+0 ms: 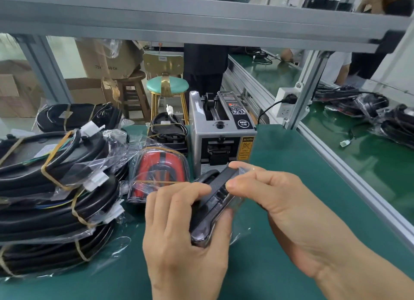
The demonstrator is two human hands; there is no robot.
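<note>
A black plastic part in a clear bag [209, 206] is held above the green bench mat [291, 165]. My left hand [181, 239] grips its lower end, fingers curled over the top and thumb underneath. My right hand [275, 201] pinches the upper end and the bag's edge between thumb and fingers. A grey tape dispenser machine [220, 131] stands just behind the part. A red and black bagged part [158, 174] lies left of my hands.
Bagged black cable bundles with rubber bands [56, 187] are piled at the left. An aluminium frame rail [349, 174] bounds the mat on the right, with more bagged parts [380, 116] beyond it. A teal stool [167, 88] and cardboard boxes [107, 57] stand behind the bench.
</note>
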